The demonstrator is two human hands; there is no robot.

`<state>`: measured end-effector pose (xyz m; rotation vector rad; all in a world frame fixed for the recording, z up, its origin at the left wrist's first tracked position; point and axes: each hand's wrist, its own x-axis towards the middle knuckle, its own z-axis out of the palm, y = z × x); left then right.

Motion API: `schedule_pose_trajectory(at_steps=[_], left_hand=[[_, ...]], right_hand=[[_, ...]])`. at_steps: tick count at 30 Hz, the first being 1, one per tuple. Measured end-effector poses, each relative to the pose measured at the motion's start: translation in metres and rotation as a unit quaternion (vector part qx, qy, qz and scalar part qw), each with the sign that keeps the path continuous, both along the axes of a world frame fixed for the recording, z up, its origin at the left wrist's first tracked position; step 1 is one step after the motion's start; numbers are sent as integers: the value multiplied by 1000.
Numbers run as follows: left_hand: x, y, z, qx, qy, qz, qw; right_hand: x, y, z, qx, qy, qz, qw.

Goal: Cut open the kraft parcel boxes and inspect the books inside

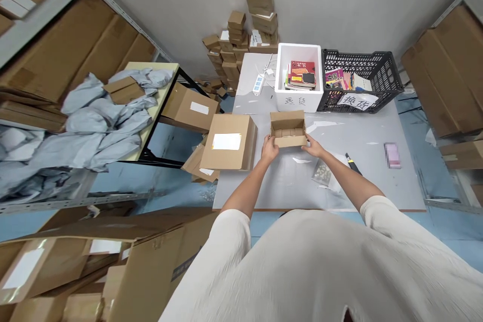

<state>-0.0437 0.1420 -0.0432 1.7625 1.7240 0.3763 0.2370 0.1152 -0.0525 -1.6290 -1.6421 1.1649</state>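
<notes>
A small open cardboard box (289, 141) is held between my two hands over the grey table (271, 188). My left hand (269, 149) grips its near left corner, with the fingers closed on the cardboard. At the near right corner, my right hand (313, 146) pinches the box wall. The box's inside shows bare brown cardboard. Left of my left hand sits a larger closed carton (230, 142) with a white label. Near my right forearm lie a clear bag of small pale pieces (322, 173) and a black and yellow utility knife (352, 164).
At the table's back stand a white foam box (299, 100) with books and a black plastic crate (381, 80) with books. A power strip (258, 84) lies behind. Grey parcels (90, 115) cover the left-hand shelf. A large open carton (162, 261) stands lower left.
</notes>
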Motion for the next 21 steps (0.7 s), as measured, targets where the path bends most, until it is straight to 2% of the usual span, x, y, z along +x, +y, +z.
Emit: schedule_pose_trajectory(at_steps=[4, 7, 10, 12, 14, 17, 21], left_hand=[[-1, -8, 0, 17, -23, 5, 1000], [-4, -23, -1, 32, -12, 39, 999], [-4, -44, -6, 36, 9, 80, 996], [-1, -61, -11, 20, 10, 85, 996], [8, -78, -16, -5, 0, 67, 998], [33, -98, -25, -35, -17, 14, 999], [81, -116, -37, -62, -30, -80, 994]], right_hand=[[10, -6, -7, 8, 1, -32, 999], [30, -19, -13, 5, -13, -88, 996], [62, -45, -18, 8, -24, -131, 991], [85, -69, -22, 9, -45, -156, 987], [107, -95, -26, -3, -82, -181, 980], [128, -132, -34, -17, -123, -211, 970], [134, -169, -48, -64, -142, -253, 955]])
